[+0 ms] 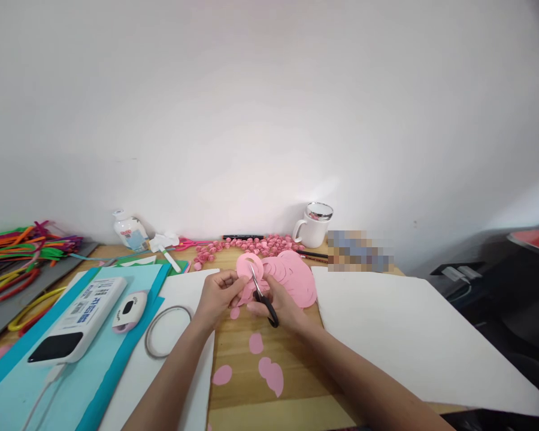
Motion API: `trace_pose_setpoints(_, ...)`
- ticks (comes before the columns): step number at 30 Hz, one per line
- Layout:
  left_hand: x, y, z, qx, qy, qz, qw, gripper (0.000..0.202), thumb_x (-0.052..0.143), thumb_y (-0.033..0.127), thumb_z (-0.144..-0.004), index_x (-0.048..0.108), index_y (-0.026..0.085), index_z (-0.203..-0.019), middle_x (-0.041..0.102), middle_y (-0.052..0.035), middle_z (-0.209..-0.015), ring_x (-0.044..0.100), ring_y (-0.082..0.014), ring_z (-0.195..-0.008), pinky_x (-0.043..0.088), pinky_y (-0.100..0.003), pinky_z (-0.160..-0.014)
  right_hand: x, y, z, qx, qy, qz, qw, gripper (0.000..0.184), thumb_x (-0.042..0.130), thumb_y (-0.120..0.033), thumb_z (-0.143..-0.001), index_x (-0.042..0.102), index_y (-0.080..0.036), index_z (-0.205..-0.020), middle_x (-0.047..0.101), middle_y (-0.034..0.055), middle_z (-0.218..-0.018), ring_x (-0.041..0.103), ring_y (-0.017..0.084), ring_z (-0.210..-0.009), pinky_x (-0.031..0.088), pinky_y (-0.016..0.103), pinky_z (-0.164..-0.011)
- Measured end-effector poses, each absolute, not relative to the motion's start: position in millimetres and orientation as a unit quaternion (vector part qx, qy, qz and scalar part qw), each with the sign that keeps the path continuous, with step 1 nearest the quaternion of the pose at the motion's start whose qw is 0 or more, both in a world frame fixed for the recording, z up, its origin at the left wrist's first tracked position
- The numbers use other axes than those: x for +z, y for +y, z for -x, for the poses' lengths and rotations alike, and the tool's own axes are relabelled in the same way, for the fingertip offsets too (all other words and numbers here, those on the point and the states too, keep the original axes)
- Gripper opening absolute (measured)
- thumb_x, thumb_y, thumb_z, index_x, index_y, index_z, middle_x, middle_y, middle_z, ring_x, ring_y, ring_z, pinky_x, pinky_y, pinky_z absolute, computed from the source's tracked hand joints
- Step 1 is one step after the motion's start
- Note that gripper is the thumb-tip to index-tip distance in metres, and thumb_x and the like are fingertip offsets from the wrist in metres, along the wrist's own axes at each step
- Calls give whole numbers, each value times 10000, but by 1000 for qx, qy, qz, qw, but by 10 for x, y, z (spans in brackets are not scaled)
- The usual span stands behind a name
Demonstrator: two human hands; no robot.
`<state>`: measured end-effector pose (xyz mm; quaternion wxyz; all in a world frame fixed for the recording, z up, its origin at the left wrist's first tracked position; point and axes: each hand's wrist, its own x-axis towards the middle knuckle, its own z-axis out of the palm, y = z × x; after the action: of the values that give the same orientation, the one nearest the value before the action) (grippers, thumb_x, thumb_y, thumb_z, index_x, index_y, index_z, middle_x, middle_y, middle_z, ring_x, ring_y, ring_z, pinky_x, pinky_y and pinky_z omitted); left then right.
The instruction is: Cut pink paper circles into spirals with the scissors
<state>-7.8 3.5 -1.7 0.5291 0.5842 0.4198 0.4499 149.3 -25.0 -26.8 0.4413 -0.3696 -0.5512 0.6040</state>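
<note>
My left hand (222, 294) is closed on the lower left edge of a pink paper circle (243, 265), which it holds up over the table. In my right hand (281, 305) is a pair of scissors (263, 299) with black handles, my fingers wrapped round them. The blades lie across the circle, where a curved opening shows. Behind my right hand spreads a pile of pink paper circles (299, 278). Several small pink paper pieces (256, 343) lie on the wood below my hands.
Small curled pink paper pieces (269, 244) lie along the wall beside a white mug (317, 227). White boards (386, 323) flank my hands. At left are a power bank (78, 323) with a cable, a ring of tape (148, 341), a bottle (130, 230) and colourful pipe cleaners (22, 248).
</note>
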Motion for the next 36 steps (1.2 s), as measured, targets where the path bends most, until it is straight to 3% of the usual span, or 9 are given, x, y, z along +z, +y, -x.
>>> trace_pose_setpoints(6,-28,42,74,451,419,-582,532,332,693,349,-699,487,157,-522,471,60,-408,358,-39,-328,235,-174,-355,-275,-240,-1495,595,-554,379,442,593,779,-373,-629,431,-188,-1073,499,-82,-581,433,85,-484,331,193,-451)
trace_pose_setpoints(12,-42,54,82,456,424,-566,541,315,711,366,-676,503,159,-560,465,63,-418,354,-41,-331,244,-172,-348,-299,-235,-1495,598,-545,408,424,628,750,-388,-651,399,-171,-1124,510,-83,-519,428,89,-444,285,183,-413)
trace_pose_setpoints(31,11,48,44,514,437,-500,543,286,739,386,-622,583,147,-654,472,70,-389,331,-36,-311,217,-168,-332,-283,-259,-1474,616,-533,385,433,648,730,-425,-661,426,-170,-1173,425,-130,-457,405,65,-351,373,202,-415)
trace_pose_setpoints(36,17,45,49,516,436,-499,543,279,730,384,-636,581,149,-654,457,76,-387,320,-34,-315,226,-168,-339,-310,-249,-1484,611,-545,389,422,725,747,-424,-647,386,-161,-1217,504,-99,-481,454,89,-369,355,194,-391)
